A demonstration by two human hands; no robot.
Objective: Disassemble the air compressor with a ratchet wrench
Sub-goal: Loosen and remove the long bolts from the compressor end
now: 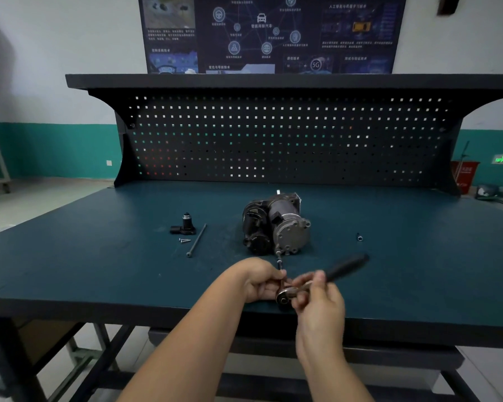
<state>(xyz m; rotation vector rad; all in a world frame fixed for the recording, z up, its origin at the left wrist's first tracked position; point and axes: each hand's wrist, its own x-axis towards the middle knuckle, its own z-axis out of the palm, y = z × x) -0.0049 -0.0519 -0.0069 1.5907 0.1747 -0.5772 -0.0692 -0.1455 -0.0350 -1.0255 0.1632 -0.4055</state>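
**Edge work: ratchet wrench [285,294] held low and close**

I see the worktop [99,256] spread wide to both sides. There is lots of bare green room left and right of the air compressor [275,224]. A dark pegboard [273,140] stands like a wall along the back. Both hands are close to the front edge.

The air compressor sits near the middle, a bit toward the back. It lies long-ways from back to front, and its round grey end faces me. A black lump hugs its left side. A thin bar [279,261] comes out low at the front and runs toward me to the shiny wrench head. The black wrench handle points up and away to the right, and it looks blurry.

The left hand [259,281] has its fingers curled, pinching the thin bar just above the wrench head. The right hand [320,297] curls its fingers round the wrench neck beside the head.

Off to the left lie a long bolt [197,240], two small screws [184,241] and a small black part [185,226]. A tiny socket [359,237] lies alone on the right.
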